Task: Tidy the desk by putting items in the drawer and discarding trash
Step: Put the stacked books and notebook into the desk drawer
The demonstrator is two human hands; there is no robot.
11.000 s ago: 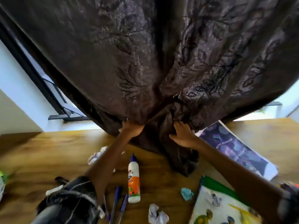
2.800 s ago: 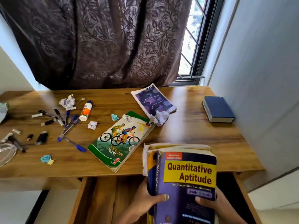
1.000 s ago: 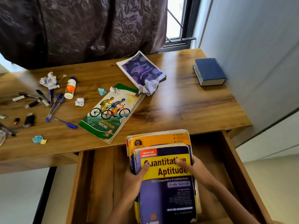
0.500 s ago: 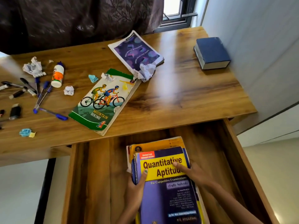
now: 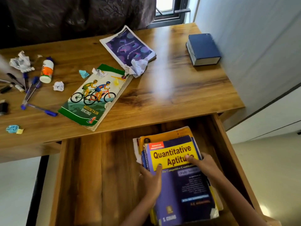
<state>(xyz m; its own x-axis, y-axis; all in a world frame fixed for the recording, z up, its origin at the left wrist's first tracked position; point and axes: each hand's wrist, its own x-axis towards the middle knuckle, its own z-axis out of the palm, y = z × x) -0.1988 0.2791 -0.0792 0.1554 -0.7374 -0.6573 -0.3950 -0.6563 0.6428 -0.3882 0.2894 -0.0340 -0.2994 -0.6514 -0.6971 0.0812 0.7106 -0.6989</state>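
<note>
A stack of books topped by the purple and yellow Quantitative Aptitude book [image 5: 177,178] lies in the right half of the open wooden drawer [image 5: 97,176]. My left hand [image 5: 150,181] grips the stack's left edge, thumb on the cover. My right hand [image 5: 203,165] holds its right side, fingers over the yellow title. On the desk [image 5: 171,98] lie a Mountain Biking book [image 5: 94,97], a purple booklet [image 5: 128,46] and a blue hardback [image 5: 203,48]. Crumpled paper balls [image 5: 138,67] [image 5: 21,61] [image 5: 58,86], blue pens [image 5: 32,93] and a glue bottle [image 5: 46,70] are scattered at left.
A dark curtain [image 5: 73,15] hangs behind the desk, with a window [image 5: 169,10] at its right. A grey wall [image 5: 252,46] runs along the right side. Small blue paper scraps [image 5: 13,128] [image 5: 83,73] and dark small items [image 5: 4,106] sit at the desk's left.
The book stack has gone down from in front of the desk into the drawer and now lies flat there, shifted toward the right side. Both hands have stayed on it.
</note>
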